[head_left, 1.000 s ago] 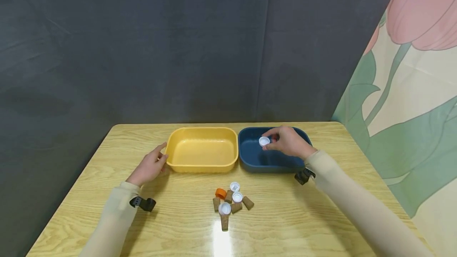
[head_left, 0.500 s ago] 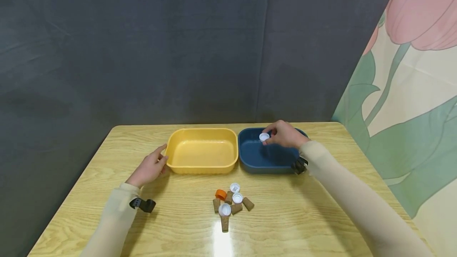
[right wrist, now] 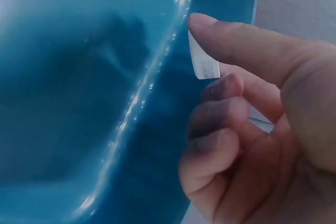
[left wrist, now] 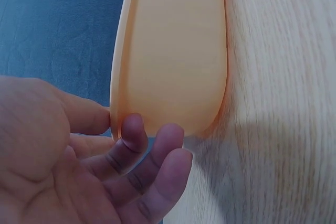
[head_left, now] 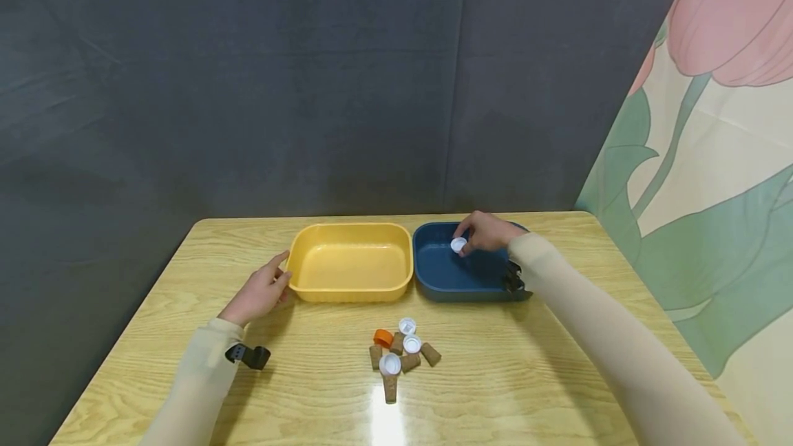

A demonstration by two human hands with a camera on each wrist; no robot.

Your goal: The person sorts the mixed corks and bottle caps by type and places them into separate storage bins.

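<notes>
In the head view, my right hand (head_left: 486, 231) is over the blue tray (head_left: 477, 289), pinching a white bottle cap (head_left: 458, 245) between thumb and fingers. The cap's pale side (right wrist: 203, 59) shows beneath the thumb in the right wrist view, with the other fingers curled below it. My left hand (head_left: 260, 289) lies at the left end of the yellow tray (head_left: 350, 294), its fingertips right at the outer rim. Seen from the left wrist, those fingers (left wrist: 173, 174) are loosely bent beside the tray's end (left wrist: 173, 77).
In front of the trays, a small pile on the wooden table (head_left: 297, 391) holds several corks (head_left: 430, 353), white bottle caps (head_left: 390, 363) and an orange cap (head_left: 383, 338). A dark cloth (head_left: 310, 88) hangs behind; a floral curtain (head_left: 712, 226) is at the right.
My right hand has shifted left over the blue tray; the pinched cap rose slightly in the view, then came down again. The left hand stays by the yellow tray.
</notes>
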